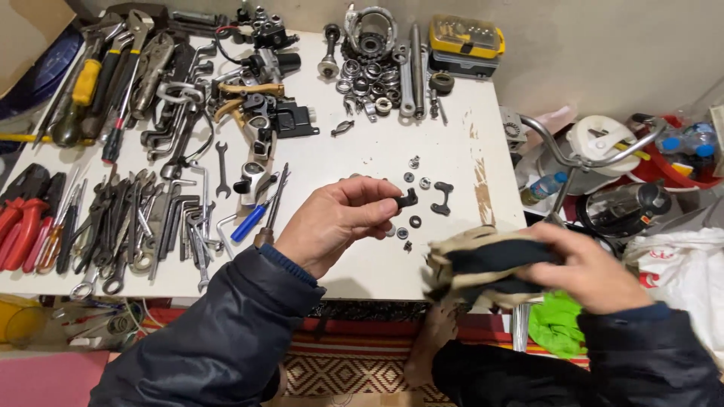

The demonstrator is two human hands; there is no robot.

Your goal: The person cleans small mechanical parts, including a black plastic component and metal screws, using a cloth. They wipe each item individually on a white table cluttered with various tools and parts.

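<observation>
We see the left hand (pixel 332 222) pinching a small black bent metal link (pixel 408 200) at its fingertips above the white table (pixel 362 151), long axis pointing right toward the folded beige-and-black glove (pixel 483 264), which the right hand (pixel 592 267) grips closed.

A white tabletop (pixel 362 151) carries wrenches (pixel 143 226), pliers (pixel 23 211), screwdrivers (pixel 83 90), bearings (pixel 369 75), a yellow case (pixel 465 41) and small washers (pixel 415 181).

Even, bright overhead light falls on the white rectangular tabletop (pixel 362 151); soft shadows lie beneath it, and its edges bow slightly.
</observation>
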